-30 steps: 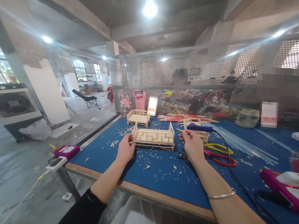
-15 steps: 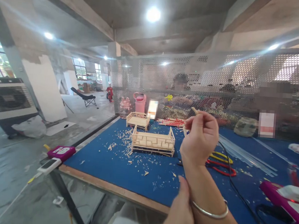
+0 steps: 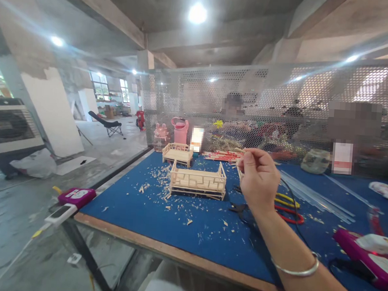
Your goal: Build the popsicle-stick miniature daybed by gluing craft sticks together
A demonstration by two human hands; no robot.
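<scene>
My right hand [image 3: 258,179] is raised above the blue table mat [image 3: 182,224], fingers curled and pinched; a thin wooden stick seems to be in the pinch, but I cannot make it out clearly. A silver bangle [image 3: 300,270] sits on that forearm. To the left of the hand stands a small wooden stick bed model [image 3: 198,181], with a second smaller one [image 3: 177,153] behind it. My left hand is out of view; only a sliver of skin shows at the bottom edge.
Wood chips litter the mat. Red and yellow pliers [image 3: 287,209] and a black cable lie right of the hand. A pink glue gun [image 3: 369,255] rests at far right. A perforated metal screen [image 3: 283,107] backs the table, people behind it. A pink device [image 3: 75,195] hangs off the left edge.
My left hand left the bed model, touched my right wrist, then dropped out of view. My right hand rose from the table, and has come down slightly since.
</scene>
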